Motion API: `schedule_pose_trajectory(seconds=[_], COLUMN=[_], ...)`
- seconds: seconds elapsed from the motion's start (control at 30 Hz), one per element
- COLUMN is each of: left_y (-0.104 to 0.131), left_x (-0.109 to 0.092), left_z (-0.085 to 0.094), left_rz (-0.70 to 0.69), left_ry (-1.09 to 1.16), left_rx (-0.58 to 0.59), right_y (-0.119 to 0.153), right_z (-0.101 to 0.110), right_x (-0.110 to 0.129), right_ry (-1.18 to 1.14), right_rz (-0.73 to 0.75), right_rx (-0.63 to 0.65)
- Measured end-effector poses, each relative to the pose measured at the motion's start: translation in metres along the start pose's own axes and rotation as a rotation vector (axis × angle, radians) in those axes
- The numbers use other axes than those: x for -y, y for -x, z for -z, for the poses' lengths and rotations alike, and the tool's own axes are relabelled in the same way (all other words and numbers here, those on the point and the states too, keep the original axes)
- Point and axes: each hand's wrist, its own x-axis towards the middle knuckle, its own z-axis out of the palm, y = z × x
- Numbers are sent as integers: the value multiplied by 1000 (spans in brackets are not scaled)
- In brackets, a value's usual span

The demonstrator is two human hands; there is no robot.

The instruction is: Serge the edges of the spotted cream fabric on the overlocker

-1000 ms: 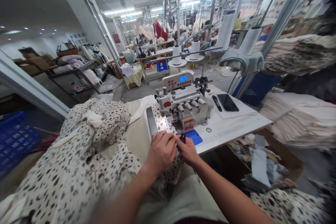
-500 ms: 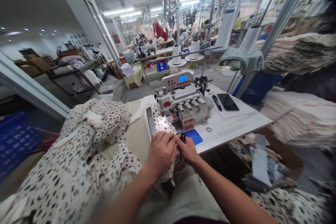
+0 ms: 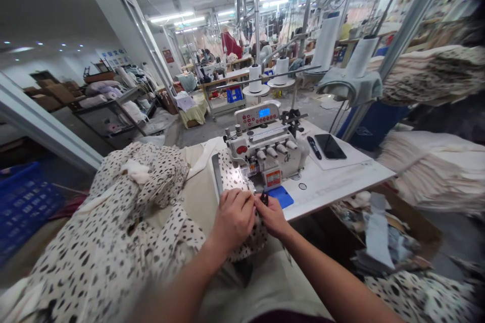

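Observation:
A white sewing machine point(image 3: 269, 149) with a lit blue display stands on the table, its lamp shining on cream fabric with dark spots point(image 3: 230, 174). In front of its needle area, my left hand point(image 3: 235, 214) has its fingers closed on the spotted fabric. My right hand point(image 3: 272, 216) touches it at the fingertips, pinching the fabric edge, with a small black tool point(image 3: 264, 198) held in the same hand. The fabric hangs below both hands. A large heap of the same spotted fabric point(image 3: 151, 212) lies to the left.
On the white tabletop point(image 3: 333, 181) lie a phone point(image 3: 330, 146), a black marker point(image 3: 314, 147) and a blue plate point(image 3: 282, 197). Thread cones point(image 3: 255, 78) stand behind. A scrap box point(image 3: 420, 232) and folded cloth stacks point(image 3: 432, 166) are at right, a blue basket point(image 3: 26, 207) at left.
The spotted fabric below my hands has shifted, and its hanging edge sits higher and more to the right. Both hands remain nearly in place.

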Motion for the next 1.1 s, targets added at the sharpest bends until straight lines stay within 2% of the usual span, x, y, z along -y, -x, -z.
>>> schedule_pose_trajectory(seconds=[0.37, 0.63, 0.87, 1.1], left_y=[0, -1, -5, -7], left_x=[2, 6, 17, 23], left_z=[2, 0, 1, -1], left_rz=[-9, -5, -26, -2], left_ry=[0, 26, 90, 106], left_rx=[-2, 37, 10, -8], right_y=[0, 3, 3, 3], right_z=[-4, -5, -2, 2], right_x=[9, 0, 0, 8], right_ry=[40, -84, -63, 40], right_rz=[-7, -63, 2, 67], right_rx=[-16, -42, -1, 118])
